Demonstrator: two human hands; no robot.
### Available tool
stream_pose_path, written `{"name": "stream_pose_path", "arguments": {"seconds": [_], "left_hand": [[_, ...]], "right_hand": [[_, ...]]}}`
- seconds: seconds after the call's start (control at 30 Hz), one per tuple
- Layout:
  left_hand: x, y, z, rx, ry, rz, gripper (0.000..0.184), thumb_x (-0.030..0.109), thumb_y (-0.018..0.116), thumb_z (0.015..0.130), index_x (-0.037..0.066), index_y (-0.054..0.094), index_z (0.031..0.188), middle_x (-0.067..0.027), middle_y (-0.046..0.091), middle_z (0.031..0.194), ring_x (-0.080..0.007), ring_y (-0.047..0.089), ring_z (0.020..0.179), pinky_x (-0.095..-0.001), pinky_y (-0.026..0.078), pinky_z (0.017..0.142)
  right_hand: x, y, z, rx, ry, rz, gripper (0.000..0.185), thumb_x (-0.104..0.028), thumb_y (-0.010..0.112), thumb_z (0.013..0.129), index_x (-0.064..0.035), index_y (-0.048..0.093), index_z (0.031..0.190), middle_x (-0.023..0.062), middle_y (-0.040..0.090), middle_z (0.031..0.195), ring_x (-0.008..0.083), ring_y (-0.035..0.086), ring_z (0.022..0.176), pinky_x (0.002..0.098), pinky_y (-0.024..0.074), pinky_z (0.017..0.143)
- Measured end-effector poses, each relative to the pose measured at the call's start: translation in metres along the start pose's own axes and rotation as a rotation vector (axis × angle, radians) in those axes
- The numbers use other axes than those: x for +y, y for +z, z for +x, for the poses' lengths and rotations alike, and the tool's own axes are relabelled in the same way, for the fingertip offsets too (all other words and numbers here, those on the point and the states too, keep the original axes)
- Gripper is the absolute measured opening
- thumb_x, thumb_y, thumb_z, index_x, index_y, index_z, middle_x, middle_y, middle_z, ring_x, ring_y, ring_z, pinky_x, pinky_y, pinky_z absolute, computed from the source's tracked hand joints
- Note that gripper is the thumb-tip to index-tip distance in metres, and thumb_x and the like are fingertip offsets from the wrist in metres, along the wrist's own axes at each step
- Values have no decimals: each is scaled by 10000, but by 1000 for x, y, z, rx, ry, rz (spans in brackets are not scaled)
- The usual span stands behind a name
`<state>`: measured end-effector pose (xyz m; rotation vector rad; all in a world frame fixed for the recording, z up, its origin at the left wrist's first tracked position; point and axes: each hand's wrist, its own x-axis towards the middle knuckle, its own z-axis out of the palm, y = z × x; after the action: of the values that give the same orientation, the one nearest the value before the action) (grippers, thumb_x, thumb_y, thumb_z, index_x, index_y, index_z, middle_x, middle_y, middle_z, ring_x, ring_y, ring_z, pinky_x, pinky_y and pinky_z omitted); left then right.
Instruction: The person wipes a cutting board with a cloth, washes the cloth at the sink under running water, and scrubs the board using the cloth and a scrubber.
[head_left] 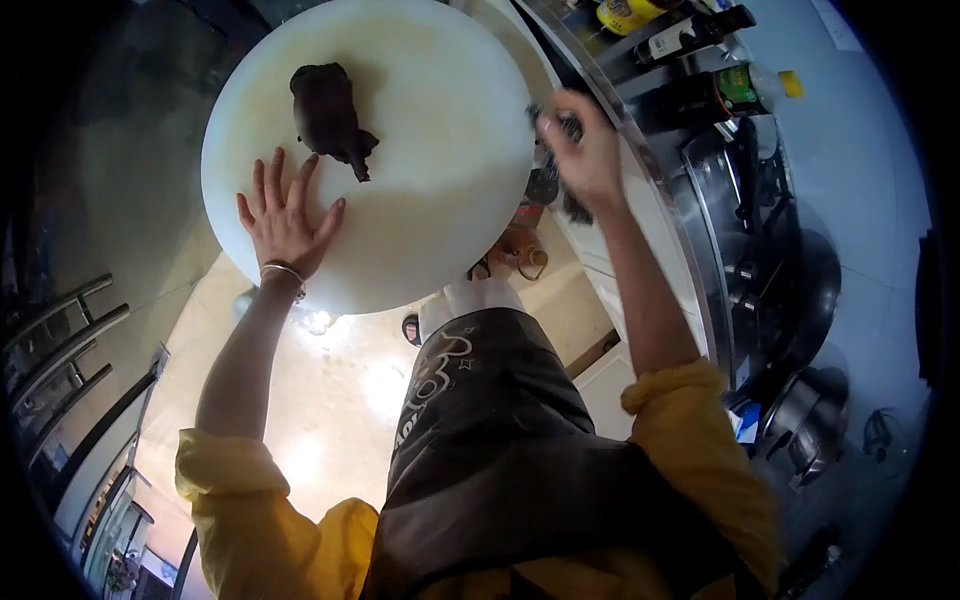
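In the upper left of the frame, a dark brown, lumpy, matte thing (326, 108) with a narrow end lies on the pale round board (440, 130), the left hand (284, 225) flat with spread, empty fingers just below, the blurred right hand (588, 158) at upper right half-curled, its hold unclear.

A yellow-capped bottle (742, 91) stands near a dark bottle (694, 36).
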<state>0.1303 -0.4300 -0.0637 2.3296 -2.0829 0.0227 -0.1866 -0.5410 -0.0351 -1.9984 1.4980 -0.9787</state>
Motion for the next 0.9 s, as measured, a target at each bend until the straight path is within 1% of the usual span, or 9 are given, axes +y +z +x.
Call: {"name": "stream_pose_path", "arguments": {"seconds": [0.13,0.23,0.33,0.37,0.43,0.6,0.73,0.77,0.9], "left_hand": [[-1,1,1,-3,-2,-1,618,516,521,776,317,354,1336,-48,196,1462,-261,113,1367,-556,64,1065],[-1,3,-2,23,20,0,616,517,517,778,309,356,1336,-48,194,1462,-268,110,1367,-561,70,1062],[-2,3,1,25,-3,-17,604,535,513,773,318,376,1319,-36,200,1456,-257,117,1364,-547,64,1062],[-2,2,0,30,6,-29,606,531,519,770,318,376,1319,-36,200,1456,-258,117,1364,-547,62,1062],[-1,2,-2,33,0,-41,608,526,525,768,318,376,1319,-35,201,1457,-259,117,1364,-547,60,1062],[0,-5,1,-15,10,-61,635,458,575,763,281,362,1334,-52,184,1465,-275,117,1364,-546,64,1066],[2,-8,7,-74,-57,-82,651,393,635,731,265,383,1318,-61,191,1461,-280,121,1363,-542,68,1067],[2,-9,6,-59,-42,-105,654,375,649,721,261,390,1311,-65,195,1459,-282,123,1362,-541,70,1067],[2,-10,4,-68,-28,-132,653,352,659,707,249,405,1300,-74,205,1454,-290,129,1360,-534,71,1069]], "right_hand": [[11,22,-50,-95,-7,-129,158,-110,654,739,-17,604,857,142,583,906,321,545,893,395,431,794],[-2,20,-68,-39,32,-196,91,-56,650,720,-22,616,797,119,597,892,299,556,862,381,446,771],[-3,25,-77,-62,-121,-268,93,-35,662,677,-20,602,746,109,579,773,299,548,802,392,440,747],[7,31,-68,-69,-122,-267,93,-35,662,677,-20,602,746,109,579,773,299,548,802,392,440,747],[38,51,-23,199,-363,-299,69,-23,647,665,-31,590,702,133,540,716,326,537,774,430,411,744],[37,56,71,78,-378,-262,54,3,611,687,-5,559,699,162,540,703,342,536,744,417,422,681],[33,24,-23,-114,-171,-329,73,-19,642,684,2,579,714,137,576,755,331,549,734,408,440,668],[28,23,-26,8,-336,-195,75,-30,641,690,4,576,709,137,562,734,335,544,711,414,439,649],[32,51,61,-76,-398,-376,66,-38,622,709,-5,567,694,144,555,744,339,535,762,424,425,675]]}}
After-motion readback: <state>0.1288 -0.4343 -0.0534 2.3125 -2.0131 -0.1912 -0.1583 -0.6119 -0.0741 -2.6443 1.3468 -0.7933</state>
